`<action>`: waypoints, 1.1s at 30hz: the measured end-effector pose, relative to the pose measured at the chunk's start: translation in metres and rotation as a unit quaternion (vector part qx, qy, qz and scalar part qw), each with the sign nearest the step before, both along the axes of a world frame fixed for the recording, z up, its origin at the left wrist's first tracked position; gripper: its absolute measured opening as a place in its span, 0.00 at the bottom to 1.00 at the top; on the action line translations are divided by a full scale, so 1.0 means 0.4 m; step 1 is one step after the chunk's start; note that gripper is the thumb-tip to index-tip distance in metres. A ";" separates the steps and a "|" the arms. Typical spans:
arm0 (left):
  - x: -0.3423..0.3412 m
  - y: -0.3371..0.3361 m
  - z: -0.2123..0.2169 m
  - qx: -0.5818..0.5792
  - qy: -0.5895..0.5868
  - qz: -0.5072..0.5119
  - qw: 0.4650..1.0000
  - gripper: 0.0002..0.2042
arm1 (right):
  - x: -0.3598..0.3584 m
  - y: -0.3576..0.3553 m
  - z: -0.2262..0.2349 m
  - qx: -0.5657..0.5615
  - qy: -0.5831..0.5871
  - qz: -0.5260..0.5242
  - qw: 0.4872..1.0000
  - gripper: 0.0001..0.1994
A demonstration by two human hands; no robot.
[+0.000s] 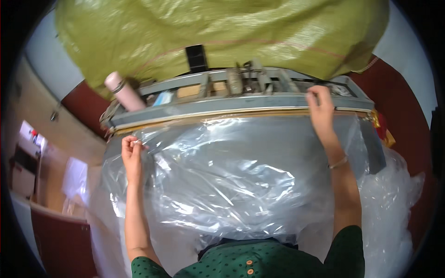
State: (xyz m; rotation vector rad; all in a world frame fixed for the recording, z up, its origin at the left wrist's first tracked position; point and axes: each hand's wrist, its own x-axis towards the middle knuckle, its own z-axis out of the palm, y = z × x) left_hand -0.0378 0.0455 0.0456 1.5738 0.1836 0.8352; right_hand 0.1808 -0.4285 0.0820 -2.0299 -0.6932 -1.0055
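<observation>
A clear plastic sheet (222, 185) lies crumpled and shiny over the grey worktop in front of me and hangs down toward my lap. At its far left corner, my left hand (131, 146) is closed in a pinch on the film. My right hand (321, 107) is raised at the front rail of a long grey tray (199, 107), near its right end. Its fingers are curled in toward the thumb; anything between them is too small to make out. The tray stands along the worktop's far edge and has several compartments with metal tools and small parts.
A pink flask (124, 91) leans in the tray's left end, near a blue-and-white packet (163, 98). Behind hangs a large yellow-green woven sheet (222, 28) with a black rectangular object (196, 58) before it. More clear plastic (389, 208) bunches at the right. A door (60, 106) stands left.
</observation>
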 end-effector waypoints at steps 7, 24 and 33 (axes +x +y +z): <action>-0.236 0.033 0.064 0.147 0.003 0.118 0.982 0.06 | -0.165 0.256 -0.058 -0.199 0.138 0.188 0.952 0.05; -0.438 -0.333 -0.170 0.154 0.172 -0.002 0.973 0.08 | -0.241 -0.532 -0.217 -0.048 0.317 -0.057 0.946 0.09; -0.411 -0.322 -0.145 0.241 0.227 0.155 0.931 0.18 | -0.260 -0.520 -0.198 -0.052 0.322 -0.071 0.943 0.09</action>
